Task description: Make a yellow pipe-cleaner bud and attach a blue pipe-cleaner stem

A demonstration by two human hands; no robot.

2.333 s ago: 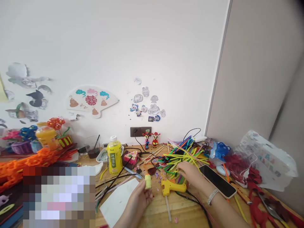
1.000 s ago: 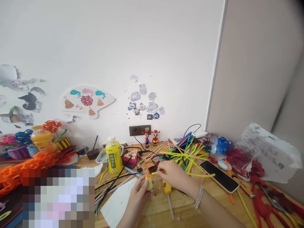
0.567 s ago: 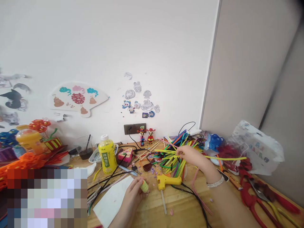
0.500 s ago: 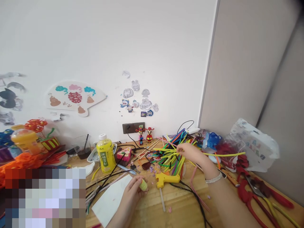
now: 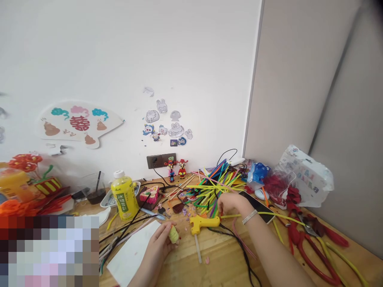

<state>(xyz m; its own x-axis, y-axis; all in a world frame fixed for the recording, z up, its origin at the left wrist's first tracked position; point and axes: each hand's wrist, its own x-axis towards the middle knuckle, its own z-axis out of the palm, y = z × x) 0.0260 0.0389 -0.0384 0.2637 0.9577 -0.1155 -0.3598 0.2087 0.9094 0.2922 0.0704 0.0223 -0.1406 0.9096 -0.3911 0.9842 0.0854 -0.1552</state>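
My left hand (image 5: 161, 240) is closed on a small pale yellow-green roll (image 5: 174, 235), which looks like wound pipe cleaner. In my right hand (image 5: 229, 202), bent down at the wrist, is a yellow pipe cleaner (image 5: 285, 215); it runs rightward under my wrist. My right fingertips are partly hidden behind the hand. Just beyond that hand spreads a pile of many-coloured pipe cleaners (image 5: 206, 193). Between my hands lies a yellow hot glue gun (image 5: 205, 223) with a clear glue stick pointing toward me. Beneath my left forearm rests a white sheet (image 5: 130, 253).
A yellow drink bottle (image 5: 125, 197) and a cup of dark liquid (image 5: 95, 191) stand at the left. Red-handled scissors (image 5: 309, 255), a phone (image 5: 259, 207) and a plastic bag (image 5: 308, 175) lie at the right. A black cable (image 5: 239, 241) crosses the tabletop. Two small figures (image 5: 182, 168) stand by the wall.
My right hand has moved down and toward me, away from the pile, with the yellow pipe cleaner. The view has turned slightly right. My left hand still holds the roll.
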